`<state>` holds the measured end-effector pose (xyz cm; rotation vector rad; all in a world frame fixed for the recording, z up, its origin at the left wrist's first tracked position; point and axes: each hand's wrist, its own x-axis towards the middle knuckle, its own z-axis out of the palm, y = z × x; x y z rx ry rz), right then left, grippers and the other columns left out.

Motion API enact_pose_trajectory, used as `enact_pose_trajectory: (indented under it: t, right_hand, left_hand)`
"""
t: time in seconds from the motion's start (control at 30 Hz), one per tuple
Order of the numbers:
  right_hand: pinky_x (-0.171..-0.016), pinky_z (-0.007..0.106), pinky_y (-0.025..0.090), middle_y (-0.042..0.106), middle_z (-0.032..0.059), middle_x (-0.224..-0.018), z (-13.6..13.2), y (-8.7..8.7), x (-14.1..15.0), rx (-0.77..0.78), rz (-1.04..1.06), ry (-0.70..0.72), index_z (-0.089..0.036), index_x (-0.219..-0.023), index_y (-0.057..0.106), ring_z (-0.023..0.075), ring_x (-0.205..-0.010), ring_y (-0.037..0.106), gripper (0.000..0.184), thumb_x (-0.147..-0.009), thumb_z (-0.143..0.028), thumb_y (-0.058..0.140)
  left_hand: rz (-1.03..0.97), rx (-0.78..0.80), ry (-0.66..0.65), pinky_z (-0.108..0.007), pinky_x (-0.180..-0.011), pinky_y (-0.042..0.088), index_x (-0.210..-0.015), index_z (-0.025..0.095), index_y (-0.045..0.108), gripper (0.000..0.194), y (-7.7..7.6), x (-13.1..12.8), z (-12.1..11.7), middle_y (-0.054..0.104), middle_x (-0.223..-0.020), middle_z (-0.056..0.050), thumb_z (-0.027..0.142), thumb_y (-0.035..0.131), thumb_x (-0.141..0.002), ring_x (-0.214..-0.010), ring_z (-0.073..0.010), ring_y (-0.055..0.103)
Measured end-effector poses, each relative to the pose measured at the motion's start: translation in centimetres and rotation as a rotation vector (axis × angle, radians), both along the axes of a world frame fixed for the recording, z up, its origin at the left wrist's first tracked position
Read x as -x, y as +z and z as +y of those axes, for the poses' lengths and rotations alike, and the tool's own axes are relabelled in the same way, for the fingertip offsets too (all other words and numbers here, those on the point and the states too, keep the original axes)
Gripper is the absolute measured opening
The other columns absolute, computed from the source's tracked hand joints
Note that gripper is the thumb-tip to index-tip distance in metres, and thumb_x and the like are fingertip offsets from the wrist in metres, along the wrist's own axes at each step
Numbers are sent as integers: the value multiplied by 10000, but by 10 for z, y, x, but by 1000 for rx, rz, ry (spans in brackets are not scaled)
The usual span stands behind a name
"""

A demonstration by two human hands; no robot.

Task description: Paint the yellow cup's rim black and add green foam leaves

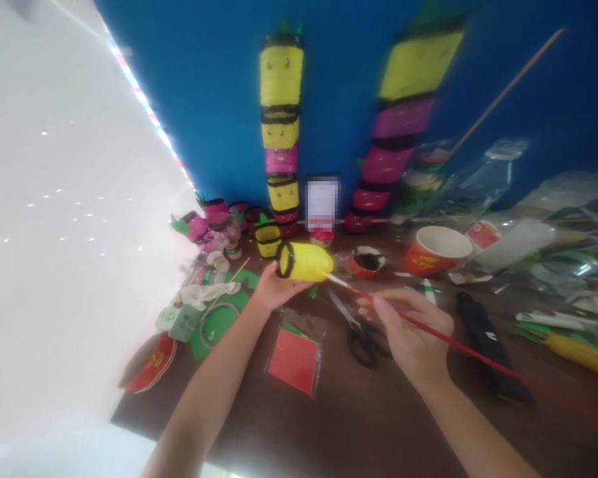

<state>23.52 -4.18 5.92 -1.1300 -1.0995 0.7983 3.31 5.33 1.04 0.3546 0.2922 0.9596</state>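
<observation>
"Yellow, black-rimmed cup [309, 261]: where?"

"In the left hand [278, 289]; I can't tell its finger spacing."

"Right hand [421, 332]?"

"Pinching a red paintbrush [478, 356], tip at the cup's four o'clock; scissors [363, 346] at five."

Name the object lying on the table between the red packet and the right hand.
The black-handled scissors lie between the red packet and the right hand, as the head view shows.
</observation>
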Motion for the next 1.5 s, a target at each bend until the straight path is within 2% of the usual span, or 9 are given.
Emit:
enact_pose_trajectory:
  t: [0.2,0.47,0.53,0.67,0.83,1.0,1.23,1.4,1.5]
  right_hand:
    - [-517,237,585,712,16,-641,0,1,0,2,-23,25,-218,-724,644,152,-542,673,83,-743,-294,671]
    - [-516,245,586,704,20,-628,1,-2,0,0,13,3,-203,-719,639,156,-538,671,111,-727,-304,684]
    - [-525,252,590,710,26,-640,0,0,1,16,0,15,-206,-721,641,164,-555,678,109,-727,-306,683]
    - [-535,264,591,713,23,-657,-1,6,3,13,-13,-51,-218,-713,636,164,-554,675,98,-728,-303,683]
    - [-560,278,596,715,29,-680,-3,8,7,13,-20,23,-220,-728,641,167,-580,680,97,-733,-310,677]
    - [-569,274,593,715,32,-682,-3,10,8,-6,-31,-51,-216,-718,628,168,-593,682,116,-733,-321,675]
    - [-620,274,595,720,22,-708,-7,3,17,-5,-106,63,-215,-760,644,164,-628,693,94,-748,-307,662]
    - [-586,262,592,722,33,-696,-4,3,14,11,-51,-34,-202,-741,632,167,-615,692,115,-732,-307,679]
    - [-562,263,590,713,30,-657,-2,3,8,20,-17,-37,-202,-717,630,165,-580,684,133,-714,-319,692]
  left_hand:
    - [39,-20,-26,-469,-1015,328,-1217,82,488,595,0,0,0,622,-1122,-161,365,561,-698,-1142,-312,519]
    - [20,-13,-19,-455,-1016,330,-1231,85,473,601,1,-1,-1,601,-1160,-167,385,536,-714,-1160,-302,506]
    - [13,-1,-3,-457,-1013,332,-1242,90,463,600,1,-1,-1,602,-1159,-163,381,527,-721,-1157,-301,508]
    - [4,6,47,-441,-1008,343,-1257,78,443,631,3,-1,0,584,-1185,-169,409,513,-725,-1152,-299,510]
    - [34,68,72,-458,-1010,335,-1268,96,430,644,8,-3,-1,564,-1210,-173,435,500,-725,-1197,-311,466]
    - [30,77,109,-474,-1012,324,-1267,116,435,650,10,-4,-2,557,-1222,-164,455,514,-719,-1208,-320,452]
    - [36,30,72,-469,-1008,330,-1266,103,436,665,5,-2,-1,549,-1230,-177,456,531,-711,-1204,-329,455]
    - [26,25,80,-466,-1007,333,-1262,105,442,668,8,-3,-2,550,-1228,-175,447,537,-697,-1216,-328,443]
    - [16,26,88,-462,-1009,331,-1258,114,449,664,8,-2,-3,549,-1232,-168,448,529,-689,-1223,-319,436]
